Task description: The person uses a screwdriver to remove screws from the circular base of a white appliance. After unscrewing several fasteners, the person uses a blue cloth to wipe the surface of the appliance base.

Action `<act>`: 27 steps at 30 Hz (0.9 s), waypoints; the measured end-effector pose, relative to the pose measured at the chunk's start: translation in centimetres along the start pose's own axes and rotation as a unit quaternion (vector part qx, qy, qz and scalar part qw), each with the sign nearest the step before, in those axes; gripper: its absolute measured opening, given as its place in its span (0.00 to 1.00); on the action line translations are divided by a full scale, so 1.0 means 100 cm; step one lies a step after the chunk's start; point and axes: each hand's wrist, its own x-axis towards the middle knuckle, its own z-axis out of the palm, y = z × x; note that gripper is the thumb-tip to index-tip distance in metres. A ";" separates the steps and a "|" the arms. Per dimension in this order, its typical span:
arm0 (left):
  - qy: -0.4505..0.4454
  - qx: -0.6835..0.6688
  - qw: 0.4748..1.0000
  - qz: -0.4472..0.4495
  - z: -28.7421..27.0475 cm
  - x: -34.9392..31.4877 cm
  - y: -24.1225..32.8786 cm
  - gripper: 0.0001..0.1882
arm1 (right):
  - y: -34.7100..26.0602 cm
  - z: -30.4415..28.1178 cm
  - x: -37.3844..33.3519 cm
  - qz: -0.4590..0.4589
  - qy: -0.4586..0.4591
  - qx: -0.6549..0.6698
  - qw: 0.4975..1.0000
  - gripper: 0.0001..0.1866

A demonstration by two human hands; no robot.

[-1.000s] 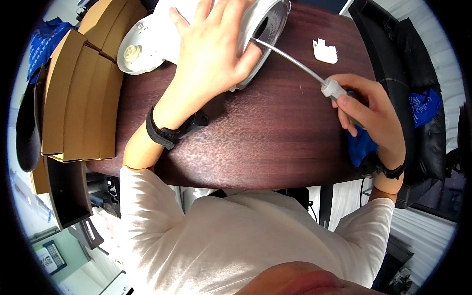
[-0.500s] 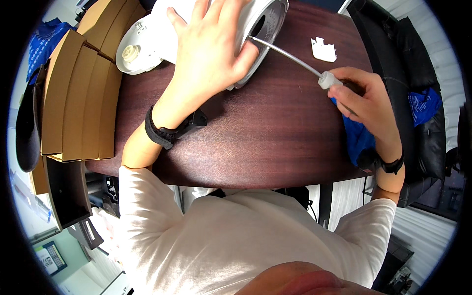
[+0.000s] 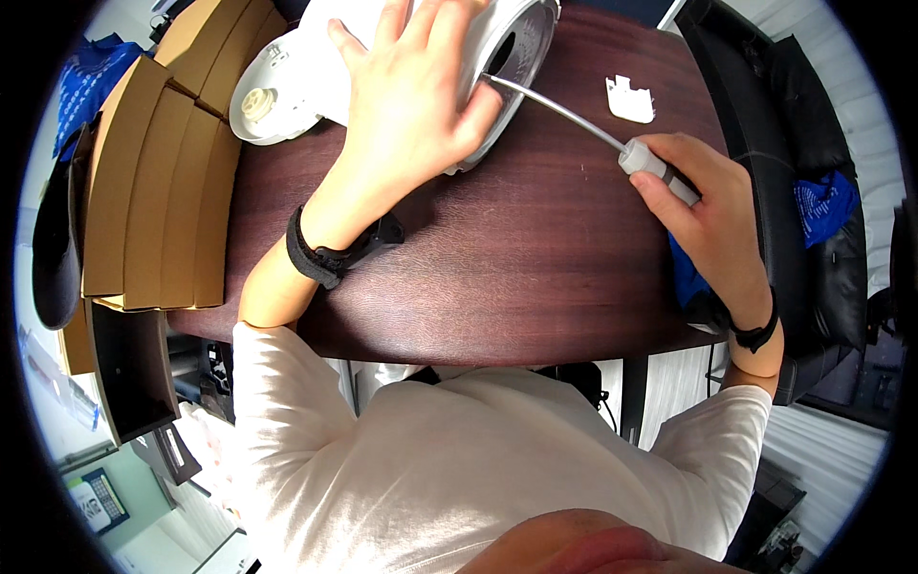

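Observation:
A white rounded appliance housing (image 3: 325,48) lies on its side at the far edge of the table, its round grey-rimmed opening (image 3: 521,57) facing right. My left hand (image 3: 406,105) rests on top of it with fingers spread, the thumb near the opening's rim. In my right hand (image 3: 708,196) is a screwdriver (image 3: 574,117), gripped by its grey and white handle between thumb and fingers. Its long shaft runs up and left, and the tip meets the rim of the opening beside my left thumb. What the tip touches is too small to tell.
A white round lid-like part (image 3: 273,91) lies left of the housing. Beyond the screwdriver sits a small white plastic piece (image 3: 630,99). Cardboard boxes (image 3: 158,191) line the table's left side; a blue cloth (image 3: 690,273) lies under my right wrist. A black sofa (image 3: 813,124) stands at right.
My right hand has turned and shifted its fingers on the screwdriver, so more of the handle shows. The housing and my left hand have hardly moved.

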 end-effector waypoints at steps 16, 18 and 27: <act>-0.008 0.019 1.000 -0.006 0.001 0.001 -0.001 0.33 | 0.008 0.000 0.002 -0.066 0.013 -0.091 0.994 0.15; -0.007 0.014 1.000 -0.007 0.002 0.002 -0.001 0.33 | 0.011 0.002 0.002 -0.051 0.013 -0.055 0.997 0.15; -0.004 0.029 1.000 -0.001 0.008 0.001 -0.007 0.33 | 0.026 0.003 0.007 0.064 -0.059 0.125 0.988 0.14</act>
